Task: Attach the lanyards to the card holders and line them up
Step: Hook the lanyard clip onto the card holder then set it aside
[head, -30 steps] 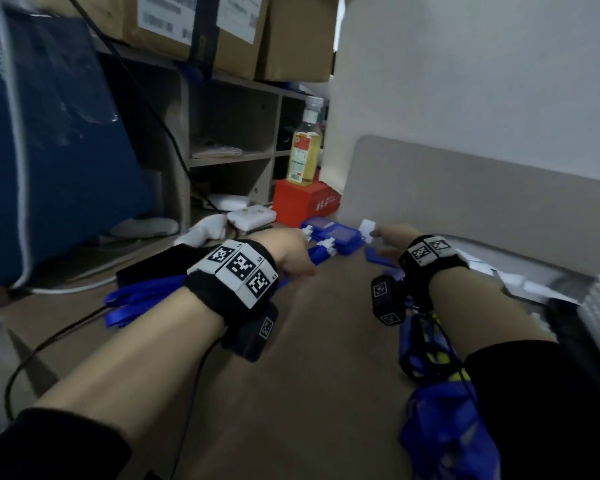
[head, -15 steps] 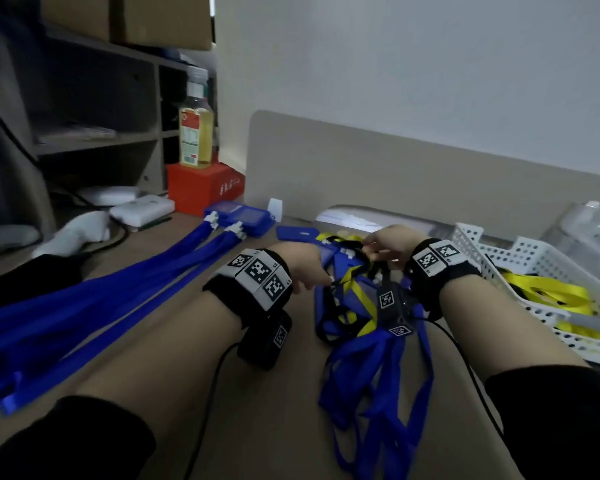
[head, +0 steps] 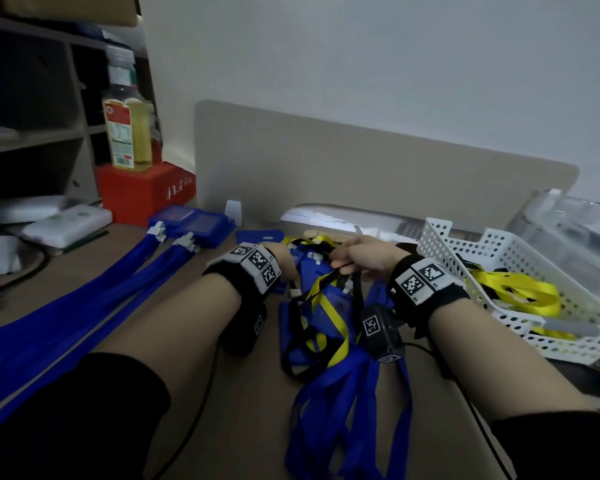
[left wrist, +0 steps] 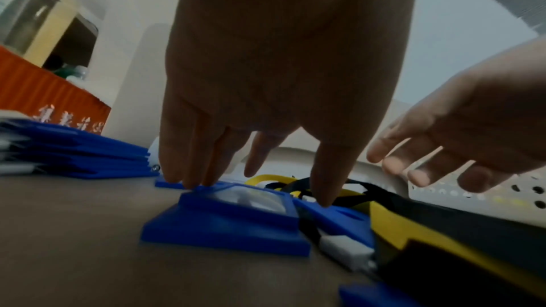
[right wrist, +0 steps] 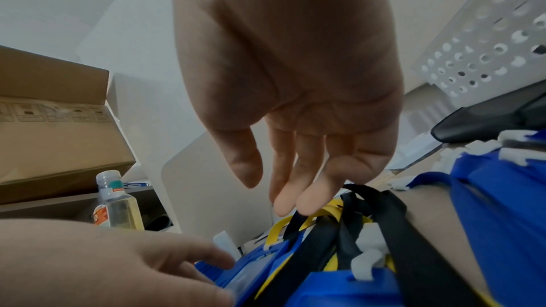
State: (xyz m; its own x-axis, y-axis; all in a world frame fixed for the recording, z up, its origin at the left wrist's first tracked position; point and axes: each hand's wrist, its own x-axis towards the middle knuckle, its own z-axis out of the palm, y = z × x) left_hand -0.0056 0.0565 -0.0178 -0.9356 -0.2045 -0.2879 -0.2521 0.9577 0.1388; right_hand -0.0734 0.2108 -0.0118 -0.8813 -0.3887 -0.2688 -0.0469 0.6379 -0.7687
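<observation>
A tangled pile of blue lanyards (head: 340, 393) lies mid-desk, with a yellow-and-black lanyard (head: 326, 306) across it. My left hand (head: 286, 256) reaches into the pile's left side. In the left wrist view its straight fingers (left wrist: 183, 172) touch the far edge of a blue card holder (left wrist: 230, 223) lying flat. My right hand (head: 357, 254) hovers over the pile's top, fingers relaxed. Its fingertips (right wrist: 295, 202) brush the black straps (right wrist: 369, 214) without gripping. Finished blue lanyards (head: 84, 323) stretch out at the left, clipped to stacked card holders (head: 194, 223).
A white perforated basket (head: 499, 244) with yellow lanyards (head: 520, 292) stands at the right. A red box (head: 142, 192) with a bottle (head: 129, 133) on it sits back left by shelves. A beige divider (head: 361, 168) closes off the back. One loose card holder (head: 257, 235) lies behind the pile.
The view swung right, from the lined-up holders to the tangled pile. Both hands came over onto the pile, where they have stayed for the last half second.
</observation>
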